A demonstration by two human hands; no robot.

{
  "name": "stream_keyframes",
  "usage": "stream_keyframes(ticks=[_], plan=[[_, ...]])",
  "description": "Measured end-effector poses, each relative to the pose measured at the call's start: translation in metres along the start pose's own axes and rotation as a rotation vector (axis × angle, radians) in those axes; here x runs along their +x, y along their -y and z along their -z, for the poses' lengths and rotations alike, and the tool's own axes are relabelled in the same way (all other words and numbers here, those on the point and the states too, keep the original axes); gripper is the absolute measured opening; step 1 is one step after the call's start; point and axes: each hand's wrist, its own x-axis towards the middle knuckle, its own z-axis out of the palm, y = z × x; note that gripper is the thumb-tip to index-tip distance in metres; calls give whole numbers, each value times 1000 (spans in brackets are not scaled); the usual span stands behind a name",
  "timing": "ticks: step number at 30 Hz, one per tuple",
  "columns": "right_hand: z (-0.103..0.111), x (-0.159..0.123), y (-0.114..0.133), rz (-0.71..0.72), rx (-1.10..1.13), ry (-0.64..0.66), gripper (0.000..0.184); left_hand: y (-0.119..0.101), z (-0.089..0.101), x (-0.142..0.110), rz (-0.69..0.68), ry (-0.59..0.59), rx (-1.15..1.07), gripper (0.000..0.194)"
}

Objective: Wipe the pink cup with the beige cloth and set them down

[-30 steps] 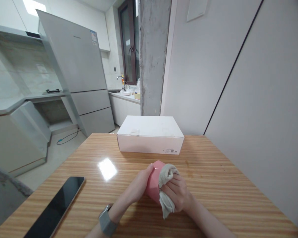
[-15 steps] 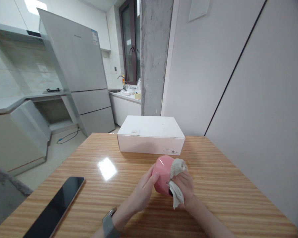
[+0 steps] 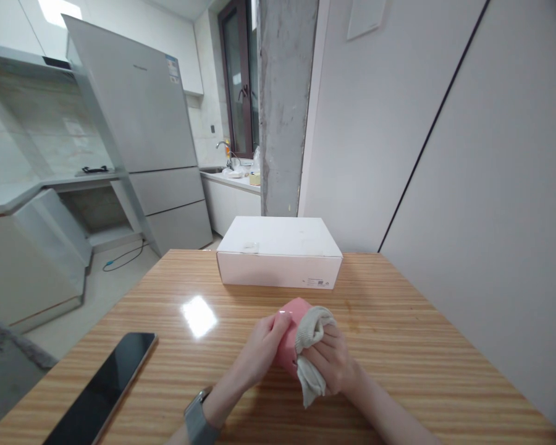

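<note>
A pink rounded container, perhaps a cup (image 3: 293,312), is tilted above the wooden table (image 3: 389,321). My left hand (image 3: 262,346) grips its left side, with the thumb lying over the pink surface. A light grey cloth (image 3: 311,330) is bunched in my right hand (image 3: 330,361), whose fingers are curled and pressed against the right end of the pink object. One end of the cloth hangs down below the knuckles. The cloth and right hand hide that end, so its opening cannot be made out.
A white box (image 3: 278,269) stands at the table's far edge, beyond my hands. At the left lies a black phone (image 3: 104,386). Behind are a tall fridge (image 3: 141,123), a sink counter (image 3: 231,188) and a concrete column (image 3: 285,111); a white wall (image 3: 491,185) rises on the right.
Both hands have shifted slightly left and nearer to me with the pink object. It has turned, and the cloth now covers more of its right end.
</note>
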Motion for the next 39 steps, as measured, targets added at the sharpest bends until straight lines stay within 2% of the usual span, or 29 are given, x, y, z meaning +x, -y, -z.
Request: stream_keyframes(ticks=[4,9,11,13,16,19,22,25,29,31,34,37,39], plan=[[3,-1,-2,-123,23,-12,34,-2,-1,-3,-78,-27,-16,49],[6,-4,-5,-228,31,-122,34,-3,-2,-7,-110,93,-173,41],[8,-4,-7,-205,15,-141,38,-2,-3,-6,-72,169,-275,41],[9,-4,-7,-150,-16,-111,40,2,-3,-2,-23,190,-399,41],[8,-1,-4,-56,-45,-50,37,8,-2,5,24,86,-492,42],[3,3,2,75,-46,9,33,9,2,8,49,-38,-352,50],[-2,4,7,132,-24,57,33,3,5,6,50,-60,-224,49],[-4,3,6,76,27,63,34,-5,7,3,37,-48,-154,44],[-3,0,2,-32,53,28,38,-12,5,-2,21,-95,27,45],[-1,-1,1,-81,24,-5,40,-13,4,-4,-12,-68,24,45],[4,-3,-2,-110,-28,-63,44,-11,2,-6,-84,39,-102,41],[10,-4,-4,-93,-64,-86,39,-6,0,-5,-101,131,-288,43],[11,-3,-4,-45,-83,-71,35,-3,-1,-2,-80,150,-413,45]])
